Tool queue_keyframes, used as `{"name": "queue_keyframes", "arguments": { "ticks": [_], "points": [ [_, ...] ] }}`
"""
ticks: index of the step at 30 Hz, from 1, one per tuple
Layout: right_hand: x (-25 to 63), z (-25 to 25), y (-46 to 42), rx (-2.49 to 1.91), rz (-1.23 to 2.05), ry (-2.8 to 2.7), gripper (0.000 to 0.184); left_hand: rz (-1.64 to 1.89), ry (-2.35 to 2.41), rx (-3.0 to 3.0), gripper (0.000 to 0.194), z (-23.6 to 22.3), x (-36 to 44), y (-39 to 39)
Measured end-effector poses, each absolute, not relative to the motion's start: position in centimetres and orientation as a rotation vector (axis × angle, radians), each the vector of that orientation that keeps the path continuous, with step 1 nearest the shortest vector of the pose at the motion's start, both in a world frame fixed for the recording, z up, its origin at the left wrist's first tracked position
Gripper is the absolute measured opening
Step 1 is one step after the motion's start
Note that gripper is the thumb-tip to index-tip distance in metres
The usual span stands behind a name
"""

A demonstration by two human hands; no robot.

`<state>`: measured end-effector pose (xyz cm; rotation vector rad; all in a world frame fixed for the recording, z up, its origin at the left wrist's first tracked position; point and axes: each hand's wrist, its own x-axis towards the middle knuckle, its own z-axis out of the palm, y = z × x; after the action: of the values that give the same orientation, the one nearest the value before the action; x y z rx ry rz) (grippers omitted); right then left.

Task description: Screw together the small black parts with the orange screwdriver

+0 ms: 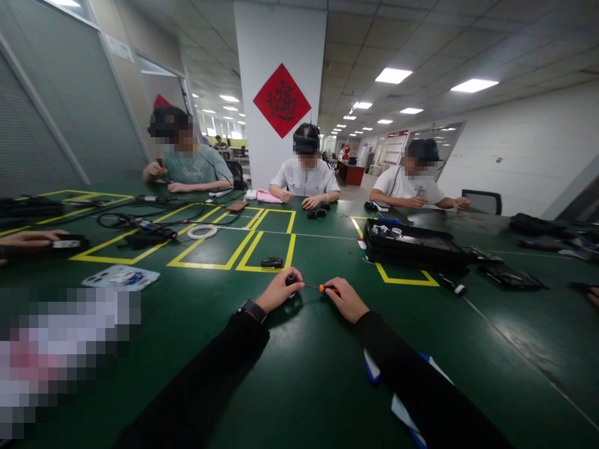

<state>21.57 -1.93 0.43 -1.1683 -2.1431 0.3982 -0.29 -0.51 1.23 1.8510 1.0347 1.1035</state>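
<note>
Between the fingers of my left hand (279,290) is a small black rounded part (291,280), its kind too small to make out. My right hand (347,299) is closed around the handle of a screwdriver (322,288) with an orange and black grip. The thin metal shaft points left, and its tip reaches the black part or stops right beside it; I cannot tell which. Both hands rest low over the green table (309,349). Just beyond my left hand lies a small black object (272,262) near yellow tape.
Black trays (412,243) with small parts stand at the right, near a dark flat panel (512,277). Cables and a white coil (202,232) lie at the left. A blister pack (120,277) is nearer. Blue-and-white wrappers (373,366) lie by my right arm. Several people sit around.
</note>
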Motion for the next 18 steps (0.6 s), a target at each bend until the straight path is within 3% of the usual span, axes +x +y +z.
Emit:
{"name": "queue_keyframes", "arguments": {
  "ticks": [18],
  "points": [
    [21.48,0.42,-2.17,-1.154,0.356,-2.14,0.013,1.111,1.033,1.866,0.014,1.16,-0.31,-0.46]
  ]
}}
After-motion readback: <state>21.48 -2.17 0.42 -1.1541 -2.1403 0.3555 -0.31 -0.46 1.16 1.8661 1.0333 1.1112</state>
